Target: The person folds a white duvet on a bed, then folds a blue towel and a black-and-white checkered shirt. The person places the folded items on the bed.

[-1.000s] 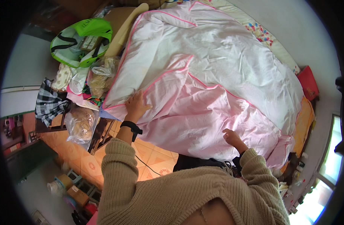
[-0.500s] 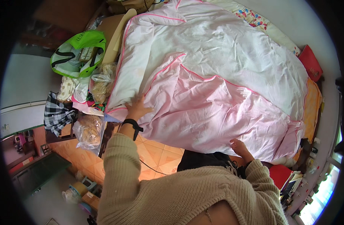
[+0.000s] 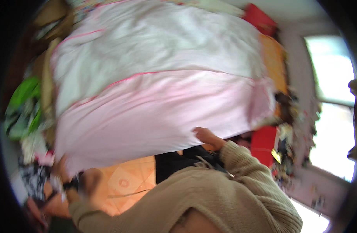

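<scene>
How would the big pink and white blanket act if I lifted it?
The blanket would probably flop and droop, since soft creases run across its pink side. It may be awkward to lift, being much wider than the right hand. It likely won't roll, because it lies spread out.

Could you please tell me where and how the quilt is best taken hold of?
I would take the quilt by its near pink edge, coming from the front and pinching from above and below. That edge runs long and unbunched beside the orange floor, so it looks easier to reach than the white part spread out behind.
</scene>
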Tool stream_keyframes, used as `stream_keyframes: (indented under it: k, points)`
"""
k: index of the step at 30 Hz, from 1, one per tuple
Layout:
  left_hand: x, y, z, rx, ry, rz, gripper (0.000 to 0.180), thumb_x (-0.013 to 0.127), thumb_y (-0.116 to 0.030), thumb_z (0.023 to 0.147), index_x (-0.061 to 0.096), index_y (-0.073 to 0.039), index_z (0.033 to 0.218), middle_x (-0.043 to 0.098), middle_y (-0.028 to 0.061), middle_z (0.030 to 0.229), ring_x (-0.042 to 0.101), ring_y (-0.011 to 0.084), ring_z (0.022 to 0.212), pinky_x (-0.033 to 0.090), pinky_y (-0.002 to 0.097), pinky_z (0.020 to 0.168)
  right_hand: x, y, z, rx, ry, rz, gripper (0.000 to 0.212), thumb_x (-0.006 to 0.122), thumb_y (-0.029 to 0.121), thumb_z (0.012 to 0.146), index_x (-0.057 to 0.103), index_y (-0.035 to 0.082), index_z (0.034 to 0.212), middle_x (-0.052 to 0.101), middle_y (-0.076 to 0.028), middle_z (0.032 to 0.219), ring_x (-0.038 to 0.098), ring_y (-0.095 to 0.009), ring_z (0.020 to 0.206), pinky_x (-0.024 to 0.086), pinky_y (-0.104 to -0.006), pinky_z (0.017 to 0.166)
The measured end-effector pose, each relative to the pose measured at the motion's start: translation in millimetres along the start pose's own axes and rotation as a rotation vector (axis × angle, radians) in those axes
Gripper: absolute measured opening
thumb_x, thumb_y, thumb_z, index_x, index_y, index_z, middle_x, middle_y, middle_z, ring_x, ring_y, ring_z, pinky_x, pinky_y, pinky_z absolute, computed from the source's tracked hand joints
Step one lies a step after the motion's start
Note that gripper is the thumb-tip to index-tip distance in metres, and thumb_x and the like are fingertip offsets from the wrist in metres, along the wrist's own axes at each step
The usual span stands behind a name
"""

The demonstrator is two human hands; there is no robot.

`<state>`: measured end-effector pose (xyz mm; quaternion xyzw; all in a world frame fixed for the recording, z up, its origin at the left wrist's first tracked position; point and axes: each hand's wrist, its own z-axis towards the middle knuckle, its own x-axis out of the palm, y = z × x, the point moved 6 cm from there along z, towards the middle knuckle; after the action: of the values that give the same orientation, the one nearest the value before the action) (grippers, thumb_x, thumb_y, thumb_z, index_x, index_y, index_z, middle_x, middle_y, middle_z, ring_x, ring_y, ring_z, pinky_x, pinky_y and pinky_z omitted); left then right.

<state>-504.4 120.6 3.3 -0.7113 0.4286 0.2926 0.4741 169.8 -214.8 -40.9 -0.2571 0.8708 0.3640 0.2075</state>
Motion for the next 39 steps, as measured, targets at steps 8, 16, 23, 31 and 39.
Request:
stream_keyframes:
  k: [8, 16, 23, 31, 39]
  points:
    - [19, -40, -34, -0.279, -0.739, 0.836, 0.044, 0.051, -0.013, 0.082, 0.056, -0.006, 0.125, 0.059, 0.0151, 0.118, 0.060, 0.0291, 0.105, 0.049, 0.0413, 0.088, -32, -25, -27, 0.200, 0.021, 0.033, 0.029, 0.051, 0.016, 0.086, 0.061, 0.007, 0.111, 0.067, -0.020, 0.100, 0.062, -0.038, 0.098, 0.048, -0.0442, 0.085]
    - [153, -243, -49, 0.164, -0.125, 0.672, 0.049, 0.056, -0.007, 0.080, 0.052, -0.006, 0.129, 0.044, 0.0187, 0.142, 0.038, 0.0368, 0.133, 0.034, 0.0470, 0.107, -96, -155, -47, 0.402, -0.627, 0.526, 0.028, 0.057, 0.030, 0.090, 0.064, 0.004, 0.099, 0.065, -0.014, 0.087, 0.062, -0.027, 0.082, 0.048, -0.0376, 0.073]
    - [290, -306, -47, 0.584, 0.171, 0.364, 0.038, 0.059, -0.008, 0.081, 0.059, -0.001, 0.118, 0.059, 0.0174, 0.113, 0.056, 0.0332, 0.102, 0.046, 0.0378, 0.092, -236, -340, -126, 0.722, -1.861, 1.008, 0.039, 0.058, 0.038, 0.091, 0.061, 0.000, 0.088, 0.063, -0.014, 0.078, 0.060, -0.024, 0.076, 0.046, -0.0385, 0.071]
    - [478, -646, -353, 0.773, 0.994, 0.197, 0.036, 0.061, -0.013, 0.086, 0.058, 0.000, 0.119, 0.061, 0.0187, 0.114, 0.061, 0.0319, 0.103, 0.049, 0.0383, 0.088, -270, -494, -89, 0.248, -1.193, 2.599, 0.084, 0.063, 0.060, 0.083, 0.038, 0.002, 0.139, 0.044, -0.016, 0.142, 0.041, -0.032, 0.131, 0.031, -0.0467, 0.109]
    - [540, -800, -396, 1.102, 0.980, 0.351, 0.036, 0.059, -0.015, 0.087, 0.057, 0.000, 0.119, 0.060, 0.0174, 0.115, 0.060, 0.0312, 0.105, 0.048, 0.0365, 0.088, -360, -552, -126, 0.037, -1.502, 2.057, 0.043, 0.065, 0.013, 0.082, 0.055, -0.001, 0.121, 0.065, -0.014, 0.107, 0.063, -0.026, 0.100, 0.052, -0.0383, 0.087]
